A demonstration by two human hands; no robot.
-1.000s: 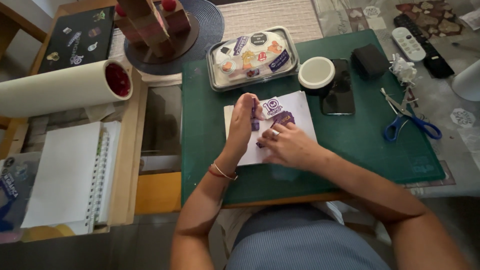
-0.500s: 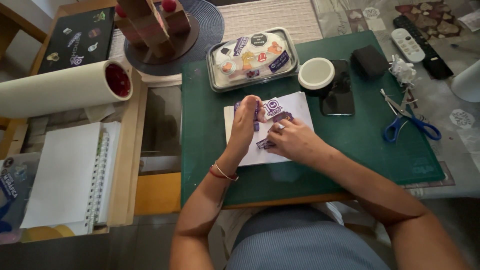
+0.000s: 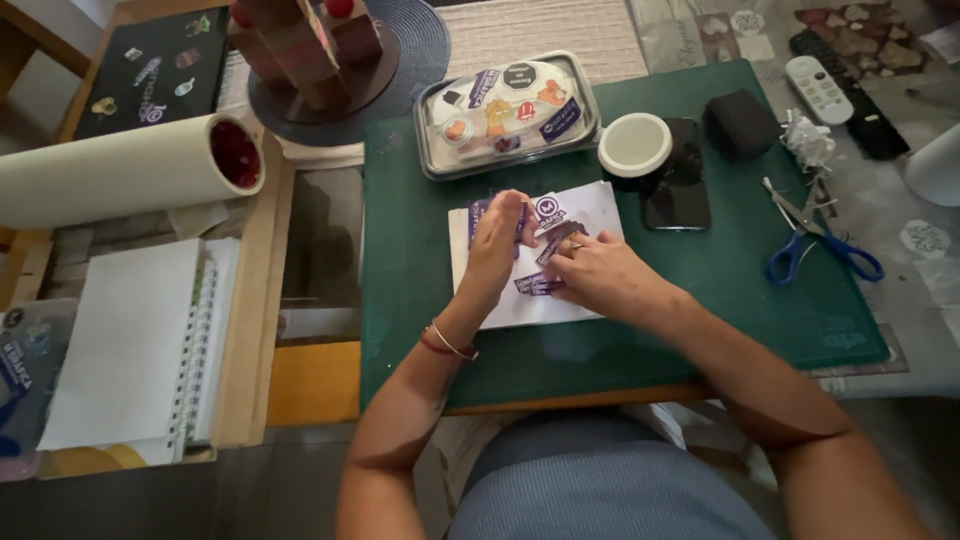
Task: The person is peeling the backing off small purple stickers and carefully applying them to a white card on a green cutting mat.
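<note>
Partly hidden, both hands (image 3: 550, 262) pinch purple stickers (image 3: 540, 283) over the white sheet (image 3: 590, 205).

Single head-worn view: looks steeply down from above onto the worktop (image 3: 800, 330), fairly near, hands central, the wearer's lap at the bottom edge.

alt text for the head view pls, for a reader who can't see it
Seen from above, a person's left hand and right hand work on a white sticker sheet with purple stickers, lying on a green cutting mat. Around it lie a clear tray of stickers, a dark phone, blue-handled scissors and a white paper roll.
</note>
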